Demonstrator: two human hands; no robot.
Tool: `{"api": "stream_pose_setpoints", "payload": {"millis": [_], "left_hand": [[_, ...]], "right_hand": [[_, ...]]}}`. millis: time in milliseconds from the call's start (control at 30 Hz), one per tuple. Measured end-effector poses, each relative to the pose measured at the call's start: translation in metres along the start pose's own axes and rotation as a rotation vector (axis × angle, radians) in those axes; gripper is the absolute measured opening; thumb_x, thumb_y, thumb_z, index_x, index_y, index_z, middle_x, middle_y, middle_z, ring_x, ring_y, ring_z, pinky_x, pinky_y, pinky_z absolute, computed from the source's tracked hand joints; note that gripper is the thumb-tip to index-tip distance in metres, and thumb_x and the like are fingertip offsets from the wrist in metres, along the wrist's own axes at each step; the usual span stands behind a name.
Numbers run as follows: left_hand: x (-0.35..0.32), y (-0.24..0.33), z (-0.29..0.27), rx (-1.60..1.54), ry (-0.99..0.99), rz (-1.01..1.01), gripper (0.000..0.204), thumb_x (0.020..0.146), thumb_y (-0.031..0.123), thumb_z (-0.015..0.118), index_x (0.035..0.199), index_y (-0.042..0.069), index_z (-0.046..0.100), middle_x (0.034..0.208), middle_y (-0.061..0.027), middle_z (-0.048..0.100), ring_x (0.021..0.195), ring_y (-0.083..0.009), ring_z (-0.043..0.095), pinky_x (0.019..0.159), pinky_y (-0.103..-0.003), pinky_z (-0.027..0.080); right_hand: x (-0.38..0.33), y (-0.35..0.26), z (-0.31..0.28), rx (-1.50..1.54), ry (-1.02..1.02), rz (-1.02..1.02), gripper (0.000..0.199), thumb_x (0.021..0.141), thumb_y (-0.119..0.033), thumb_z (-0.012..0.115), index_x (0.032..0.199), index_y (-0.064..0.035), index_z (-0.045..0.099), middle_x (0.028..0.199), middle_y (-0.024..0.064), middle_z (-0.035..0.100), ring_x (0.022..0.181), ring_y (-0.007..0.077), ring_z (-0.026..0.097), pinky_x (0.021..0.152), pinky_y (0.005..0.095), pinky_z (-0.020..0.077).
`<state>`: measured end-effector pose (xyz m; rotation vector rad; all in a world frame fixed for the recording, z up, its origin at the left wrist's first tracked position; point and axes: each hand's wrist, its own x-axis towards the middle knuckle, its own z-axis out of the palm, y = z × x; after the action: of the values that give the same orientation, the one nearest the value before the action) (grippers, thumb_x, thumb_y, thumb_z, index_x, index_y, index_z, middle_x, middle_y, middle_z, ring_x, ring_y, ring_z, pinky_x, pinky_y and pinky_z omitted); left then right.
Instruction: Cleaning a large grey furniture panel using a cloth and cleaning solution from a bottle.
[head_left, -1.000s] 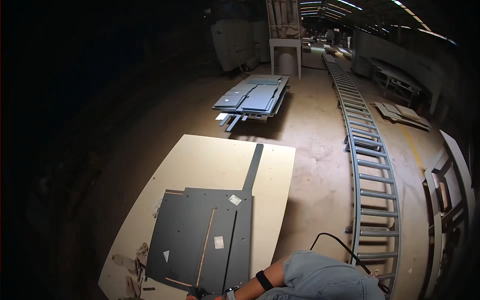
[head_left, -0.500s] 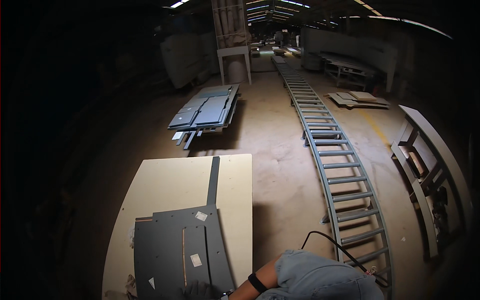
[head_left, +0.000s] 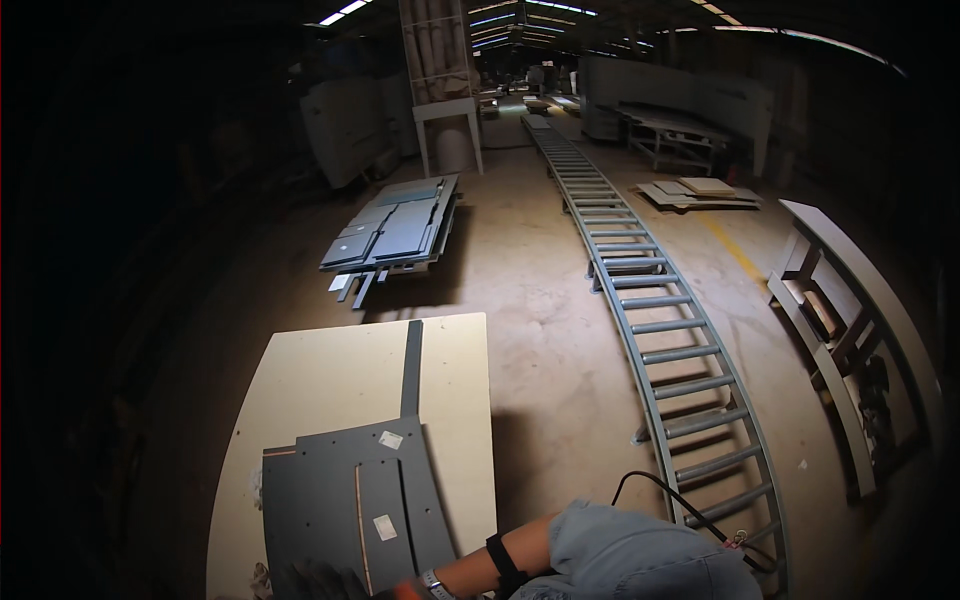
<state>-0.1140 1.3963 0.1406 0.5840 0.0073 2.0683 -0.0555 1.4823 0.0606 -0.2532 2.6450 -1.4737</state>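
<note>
Gloved hand [head_left: 318, 580] now over flat grey panels [head_left: 350, 500].

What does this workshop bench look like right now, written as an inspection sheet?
Surface: pale board table, far half bare.
Job's things: stack of dark grey panels with drilled holes and small white labels; one narrow grey strip lying beyond them.
Clutter: small scraps at the table's near left corner.
Hands: a dark gloved hand rests at the panels' near edge; which hand it is cannot be told, and the other is unseen.
Cables: black cable looping by the sleeve.
Surroundings: curved roller conveyor, pallet of grey panels on the floor, dim hall.
</note>
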Motion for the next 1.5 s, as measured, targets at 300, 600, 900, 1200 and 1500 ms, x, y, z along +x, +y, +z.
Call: {"api": "stream_pose_setpoints", "payload": {"millis": [300,600,900,1200,1500], "left_hand": [[-0.011,-0.008,-0.005,-0.15,-0.335,-0.377,0.066,0.091,0.051,0.038,0.141,0.009,0.03,0.148,-0.0137,0.024,0.137,-0.0322,0.019,0.111,-0.049,0.01],[-0.027,-0.02,0.022,0.192,-0.24,-0.248,0.079,0.083,0.044,0.057,0.145,0.019,0.018,0.15,-0.0191,-0.003,0.138,-0.0411,-0.005,0.109,-0.056,-0.007],[-0.054,0.001,-0.001,0.078,-0.069,-0.28,0.042,0.084,0.036,0.06,0.114,0.01,0.046,0.114,-0.0106,0.044,0.1,-0.0292,0.042,0.092,-0.044,0.031],[-0.094,0.016,-0.041,0.201,0.067,-0.269,0.061,0.086,0.044,0.051,0.128,0.002,0.042,0.135,-0.0099,0.043,0.128,-0.027,0.033,0.106,-0.048,0.024],[-0.069,0.003,-0.025,0.074,-0.037,-0.271,0.074,0.083,0.052,0.053,0.135,0.002,0.035,0.142,-0.0154,0.033,0.131,-0.0382,0.026,0.108,-0.049,0.02]], "right_hand": [[-0.002,0.006,0.001,0.013,0.039,0.01,0.04,0.078,-0.033,0.058,0.11,-0.0091,0.056,0.107,0.0143,0.058,0.098,0.0292,0.056,0.08,0.0399,0.0454],[0.0,0.006,0.008,0.023,0.047,0.035,0.038,0.079,-0.031,0.058,0.11,-0.0086,0.055,0.106,0.0141,0.058,0.097,0.0283,0.056,0.08,0.039,0.0456],[0.002,0.004,0.012,0.042,0.054,0.042,0.037,0.081,-0.029,0.057,0.111,-0.0081,0.055,0.105,0.014,0.058,0.096,0.0274,0.056,0.08,0.0382,0.0459],[0.005,0.006,0.01,0.066,0.063,0.051,0.036,0.082,-0.028,0.057,0.111,-0.0076,0.054,0.104,0.0138,0.058,0.096,0.0265,0.057,0.081,0.0373,0.0462],[0.006,0.009,0.018,0.103,0.058,0.063,0.034,0.083,-0.026,0.056,0.112,-0.0071,0.054,0.103,0.0137,0.059,0.095,0.0256,0.057,0.081,0.0365,0.0464]]}}
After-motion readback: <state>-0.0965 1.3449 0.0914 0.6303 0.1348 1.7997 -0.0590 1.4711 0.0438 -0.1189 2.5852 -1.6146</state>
